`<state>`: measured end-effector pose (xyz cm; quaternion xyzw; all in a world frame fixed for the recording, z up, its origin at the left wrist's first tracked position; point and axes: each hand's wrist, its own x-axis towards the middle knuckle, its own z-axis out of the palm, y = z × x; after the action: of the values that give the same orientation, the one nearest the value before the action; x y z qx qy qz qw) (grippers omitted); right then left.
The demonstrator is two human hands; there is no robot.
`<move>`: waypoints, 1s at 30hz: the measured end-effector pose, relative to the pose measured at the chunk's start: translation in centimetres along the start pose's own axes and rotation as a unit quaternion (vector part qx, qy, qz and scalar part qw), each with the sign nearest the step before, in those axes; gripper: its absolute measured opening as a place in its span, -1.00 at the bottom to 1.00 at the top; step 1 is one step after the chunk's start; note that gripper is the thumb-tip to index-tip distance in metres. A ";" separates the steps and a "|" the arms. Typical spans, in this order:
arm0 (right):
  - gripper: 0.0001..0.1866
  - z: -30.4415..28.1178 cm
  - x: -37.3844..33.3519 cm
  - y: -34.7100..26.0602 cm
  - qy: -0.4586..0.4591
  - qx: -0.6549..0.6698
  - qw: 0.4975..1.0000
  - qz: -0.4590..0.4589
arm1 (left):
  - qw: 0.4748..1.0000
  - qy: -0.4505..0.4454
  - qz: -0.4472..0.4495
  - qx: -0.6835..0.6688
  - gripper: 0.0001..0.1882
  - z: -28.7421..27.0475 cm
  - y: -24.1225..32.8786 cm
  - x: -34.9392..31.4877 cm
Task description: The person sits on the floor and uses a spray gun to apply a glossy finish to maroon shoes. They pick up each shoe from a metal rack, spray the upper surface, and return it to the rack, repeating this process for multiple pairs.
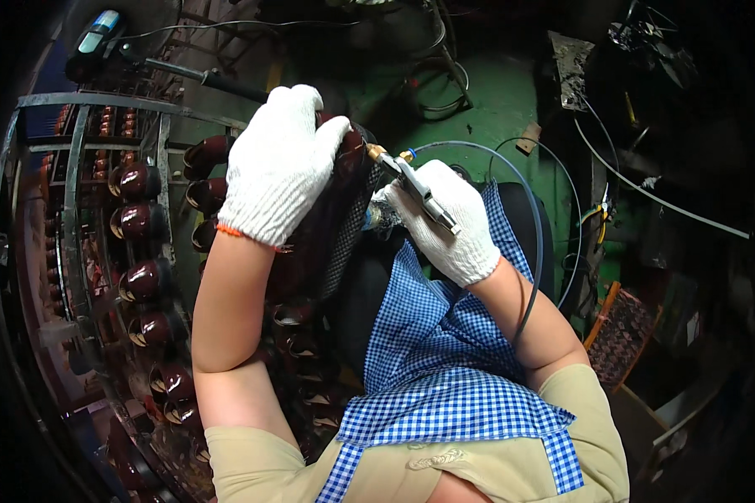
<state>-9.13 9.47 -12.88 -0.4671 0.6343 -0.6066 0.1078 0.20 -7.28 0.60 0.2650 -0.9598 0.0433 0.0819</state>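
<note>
A spray gun with a brass nozzle is gripped in my right hand, which wears a white knit glove. Its nozzle points left at a dark red leather piece, perhaps a boot; its full shape is hidden. My left hand, also gloved in white, is closed over the top of that piece, with the thumb along its near side. A dark strip with pale dots hangs below it. From the gun a blue-grey air hose loops right and down over my right forearm. Below the gun sits a partly hidden clear container.
On the left, a metal rack holds several glossy dark red shoes. A blue checked apron covers my lap. Beyond lies a green floor with cables. At right stands a patterned reddish panel; a black arm-mounted device is at upper left.
</note>
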 end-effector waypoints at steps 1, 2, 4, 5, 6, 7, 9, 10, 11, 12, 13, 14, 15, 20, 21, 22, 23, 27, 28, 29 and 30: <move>-0.81 0.6 -0.1 0.0 0.005 0.004 1.000 -0.005 | 1.000 -0.006 -0.018 0.005 -0.64 0.0 -0.3 0.1; -0.81 1.1 -0.3 0.1 0.010 0.005 1.000 -0.007 | 0.999 -0.013 -0.034 0.006 -0.63 0.2 -0.6 0.2; -0.80 1.8 -0.5 -0.1 0.014 0.005 1.000 -0.012 | 0.998 -0.021 -0.065 0.010 -0.59 0.4 -1.2 0.5; -0.80 2.0 -0.8 -0.3 0.007 -0.001 1.000 -0.011 | 0.997 -0.022 -0.077 0.009 -0.58 0.4 -1.5 0.5; -0.80 2.3 -1.2 -0.6 -0.001 -0.007 1.000 -0.010 | 0.996 -0.024 -0.089 0.008 -0.57 0.3 -1.7 0.5; -0.80 2.6 -1.6 -0.9 -0.009 -0.013 1.000 -0.010 | 0.994 -0.025 -0.102 0.007 -0.56 0.2 -2.0 0.3; -0.78 3.3 -2.6 -1.2 0.003 -0.011 0.999 -0.047 | 0.990 -0.011 -0.117 -0.074 -0.53 0.1 -3.1 -0.6; -0.76 3.5 -3.1 -1.4 -0.008 0.000 0.999 -0.042 | 0.982 0.010 -0.129 -0.138 -0.52 -0.1 -3.6 -1.4; -0.75 3.7 -3.7 -1.7 -0.021 0.014 0.999 -0.038 | 0.969 0.033 -0.143 -0.199 -0.50 -0.5 -4.1 -2.5; -0.74 3.7 -4.2 -1.6 -0.031 -0.015 0.999 -0.030 | 0.917 0.013 -0.211 -0.337 -0.41 -1.6 -3.6 -3.6; -0.74 3.7 -4.9 -1.4 -0.041 -0.045 0.998 -0.022 | 0.865 0.038 -0.260 -0.426 -0.42 -2.2 -3.1 -5.0; -0.73 3.8 -5.4 -1.5 -0.055 -0.068 0.996 -0.017 | 0.851 0.045 -0.276 -0.444 -0.44 -2.8 -3.4 -7.5; -0.73 3.9 -5.9 -1.5 -0.051 -0.060 0.996 -0.044 | 0.836 0.056 -0.298 -0.457 -0.46 -3.4 -4.3 -10.7; -0.78 3.9 -7.5 -1.7 -0.056 -0.041 0.997 -0.044 | 0.825 0.007 -0.363 -0.432 -0.57 0.1 -5.4 -22.7; -0.78 3.6 -7.7 -1.7 -0.065 -0.043 0.996 -0.046 | 0.844 0.018 -0.351 -0.405 -0.57 0.4 -4.5 -23.5; -0.79 3.4 -7.9 -1.6 -0.078 -0.038 0.995 -0.053 | 0.855 0.027 -0.338 -0.393 -0.56 0.5 -3.8 -23.9; -0.78 3.3 -8.1 -1.7 -0.078 -0.037 0.994 -0.060 | 0.865 0.033 -0.318 -0.386 -0.55 0.7 -3.8 -24.4; -0.76 2.0 -8.8 -2.0 -0.105 -0.015 0.993 -0.052 | 0.863 0.022 -0.310 -0.399 -0.52 0.4 -3.0 -25.4; -0.75 1.7 -8.9 -2.0 -0.110 0.012 0.993 -0.046 | 0.865 0.014 -0.304 -0.399 -0.51 0.3 -2.8 -25.5; -0.75 1.3 -8.9 -2.2 -0.115 0.038 0.992 -0.038 | 0.867 0.009 -0.293 -0.404 -0.51 0.2 -2.4 -25.6; -0.77 0.5 -8.8 -2.4 -0.133 0.024 0.990 -0.045 | 0.868 0.003 -0.283 -0.408 -0.50 0.0 -1.9 -25.5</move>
<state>-2.91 15.86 -14.70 -0.5694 0.5778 -0.5580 0.1747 22.78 3.90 -3.91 0.4678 -0.7755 -0.3769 0.1941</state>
